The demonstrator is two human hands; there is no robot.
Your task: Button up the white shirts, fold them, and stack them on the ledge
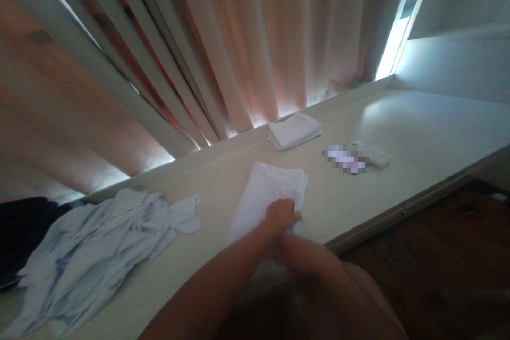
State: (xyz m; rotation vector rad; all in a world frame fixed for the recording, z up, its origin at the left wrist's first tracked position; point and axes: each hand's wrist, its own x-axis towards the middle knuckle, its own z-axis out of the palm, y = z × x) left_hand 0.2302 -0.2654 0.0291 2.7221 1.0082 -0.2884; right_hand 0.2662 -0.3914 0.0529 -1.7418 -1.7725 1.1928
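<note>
A white cloth [274, 180], partly folded, lies on the pale tabletop in front of me. My left hand [282, 213] reaches across to the cloth's right edge, its fingers curled in and closed on the fabric. Close below it, my right hand [281, 247] is at the cloth's near part. Its fingers are hidden behind my left wrist, so their grip does not show. The near end of the cloth is covered by my forearms and blurred.
A neatly folded white cloth [295, 130] sits near the table's back edge. To its right are a blurred-out flat item [346, 159] and a pale flat case [374, 154]. A crumpled light garment [107, 244] and dark fabric [24, 234] lie left. Curtains [239, 37] hang behind.
</note>
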